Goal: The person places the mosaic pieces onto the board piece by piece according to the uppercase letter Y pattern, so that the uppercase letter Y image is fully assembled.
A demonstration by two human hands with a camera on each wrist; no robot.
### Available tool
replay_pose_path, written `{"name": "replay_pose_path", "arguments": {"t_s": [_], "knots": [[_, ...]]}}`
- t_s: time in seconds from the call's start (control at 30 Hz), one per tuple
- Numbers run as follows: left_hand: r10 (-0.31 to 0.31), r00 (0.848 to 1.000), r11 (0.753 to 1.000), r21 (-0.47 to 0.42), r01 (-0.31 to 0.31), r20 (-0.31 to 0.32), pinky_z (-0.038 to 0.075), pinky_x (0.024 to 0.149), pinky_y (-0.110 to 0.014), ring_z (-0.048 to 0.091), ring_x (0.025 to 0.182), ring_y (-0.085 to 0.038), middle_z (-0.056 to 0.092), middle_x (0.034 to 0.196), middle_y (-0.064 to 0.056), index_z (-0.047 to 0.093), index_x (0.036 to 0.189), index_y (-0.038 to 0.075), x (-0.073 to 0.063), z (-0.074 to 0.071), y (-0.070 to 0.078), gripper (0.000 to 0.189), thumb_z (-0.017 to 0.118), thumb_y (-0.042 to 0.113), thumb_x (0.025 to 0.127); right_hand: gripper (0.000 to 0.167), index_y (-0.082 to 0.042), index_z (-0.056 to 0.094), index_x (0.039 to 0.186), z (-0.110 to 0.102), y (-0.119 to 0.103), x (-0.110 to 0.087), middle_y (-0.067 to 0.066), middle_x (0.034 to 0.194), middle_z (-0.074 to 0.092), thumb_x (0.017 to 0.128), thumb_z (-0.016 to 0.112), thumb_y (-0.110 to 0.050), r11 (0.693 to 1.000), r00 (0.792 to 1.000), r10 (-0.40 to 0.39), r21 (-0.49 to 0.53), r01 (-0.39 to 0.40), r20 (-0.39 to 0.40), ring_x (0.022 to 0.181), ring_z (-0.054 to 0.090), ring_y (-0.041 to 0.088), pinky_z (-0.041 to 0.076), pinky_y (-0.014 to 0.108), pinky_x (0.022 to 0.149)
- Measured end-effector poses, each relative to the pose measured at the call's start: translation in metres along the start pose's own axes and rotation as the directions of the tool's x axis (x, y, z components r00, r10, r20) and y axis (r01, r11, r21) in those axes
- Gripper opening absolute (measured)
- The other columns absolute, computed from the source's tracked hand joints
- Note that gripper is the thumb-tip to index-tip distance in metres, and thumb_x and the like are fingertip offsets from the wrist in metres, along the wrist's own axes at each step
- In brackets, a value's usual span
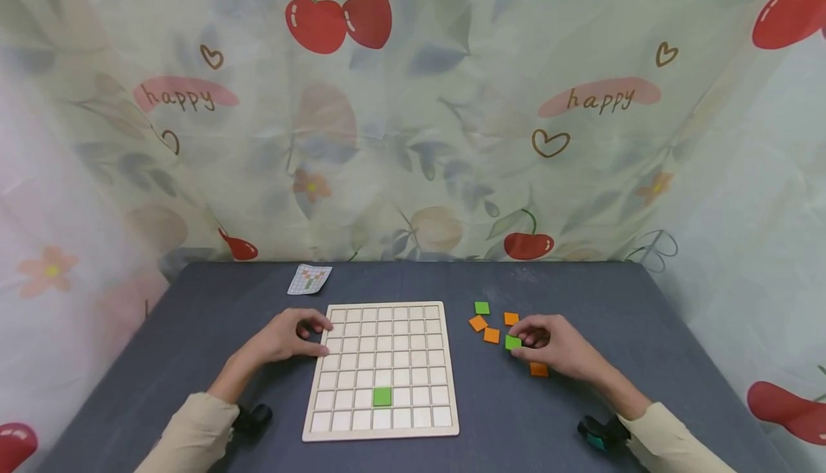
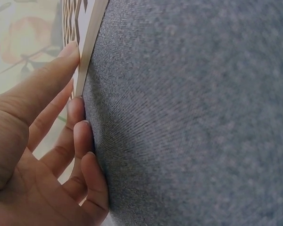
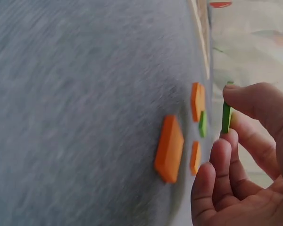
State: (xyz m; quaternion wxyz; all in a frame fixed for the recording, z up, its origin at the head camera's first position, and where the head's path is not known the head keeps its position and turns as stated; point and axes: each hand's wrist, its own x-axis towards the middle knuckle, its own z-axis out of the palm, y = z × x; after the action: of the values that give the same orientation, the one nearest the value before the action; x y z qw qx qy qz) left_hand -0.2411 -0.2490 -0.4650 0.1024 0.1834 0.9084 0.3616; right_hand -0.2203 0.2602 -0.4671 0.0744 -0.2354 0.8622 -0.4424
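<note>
A pale wooden grid board [image 1: 384, 438] lies on the dark table, with one green square tile [image 1: 382, 397] in a cell of its second row from the front. My left hand [image 1: 295, 332] rests at the board's left edge; its thumb and index finger touch the frame a little apart. In the left wrist view the thumb [image 2: 61, 70] lies on the frame and the other fingers bend loosely. To the right of the board, my right hand [image 1: 558, 344] pinches another green tile [image 3: 227, 110] between thumb and fingers, above the table.
Near the right hand lie a green tile [image 1: 482, 307] and several orange tiles [image 1: 492, 335], one of them [image 1: 538, 370] partly under the hand. A small card with a coloured grid pattern [image 1: 310, 279] lies at the back left. A printed curtain [image 1: 413, 172] hangs behind the table.
</note>
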Motion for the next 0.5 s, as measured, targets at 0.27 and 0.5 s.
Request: {"name": "replay_pose_path", "arguments": {"t_s": [0.27, 0.5], "knots": [[0.011, 1.000, 1.000, -0.003, -0.011, 0.002, 0.045, 0.077, -0.040, 0.055, 0.085, -0.021, 0.060, 0.097, -0.003, 0.073, 0.109, 0.008, 0.000, 0.000, 0.001, 0.036, 0.090, 0.017, 0.079, 0.026, -0.005, 0.072, 0.113, 0.008, -0.015, 0.005, 0.005, 0.100, 0.067, 0.089, 0.081, -0.011, 0.994, 0.997, -0.076, 0.084, 0.073, 0.032, 0.084, 0.060, 0.020, 0.053, 0.031, 0.072], [0.010, 1.000, 1.000, -0.003, -0.010, 0.008, 0.045, 0.076, -0.038, 0.054, 0.084, -0.020, 0.060, 0.097, -0.002, 0.073, 0.109, 0.009, 0.000, 0.000, -0.001, 0.035, 0.090, 0.019, 0.080, 0.025, -0.004, 0.073, 0.112, 0.018, -0.021, 0.012, 0.007, 0.101, 0.068, 0.089, 0.081, -0.012, 0.987, 0.996, -0.082, 0.139, 0.076, 0.036, 0.084, 0.062, 0.021, 0.054, 0.032, 0.073]]}}
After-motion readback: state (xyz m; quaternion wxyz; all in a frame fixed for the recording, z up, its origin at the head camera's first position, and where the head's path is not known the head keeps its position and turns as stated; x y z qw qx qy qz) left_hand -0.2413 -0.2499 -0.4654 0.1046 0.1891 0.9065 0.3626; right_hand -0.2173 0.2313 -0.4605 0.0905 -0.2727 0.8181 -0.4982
